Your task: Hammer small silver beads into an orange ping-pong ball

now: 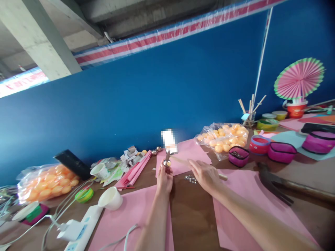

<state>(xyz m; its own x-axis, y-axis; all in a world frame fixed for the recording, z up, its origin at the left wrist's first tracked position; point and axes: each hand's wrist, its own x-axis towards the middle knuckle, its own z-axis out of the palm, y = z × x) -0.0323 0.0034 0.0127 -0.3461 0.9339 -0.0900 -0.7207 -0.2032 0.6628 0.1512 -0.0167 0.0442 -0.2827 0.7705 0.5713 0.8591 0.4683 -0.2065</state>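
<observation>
In the middle of the view my left hand (164, 179) is closed, its fingertips gripping a shiny metallic ball (166, 162). My right hand (205, 174) wraps round a pale wooden stick (223, 177), whose thin end points left toward the ball; I cannot tell if it touches. Beneath the right hand, several small shiny metal pieces (190, 179) lie on the brown table. Just beyond my left hand are more shiny balls (156, 150) and a blurred-out white patch that I cannot make out. Pink paper (187, 153) lies behind both hands.
A claw hammer (277, 180) lies at right, near purple containers (282, 152). Bags of orange balls (227, 137) (48, 183) stand on both sides. A white cup (110, 198), a power strip (87, 228) and cables are at left. A blue wall (157, 94) rises behind the table.
</observation>
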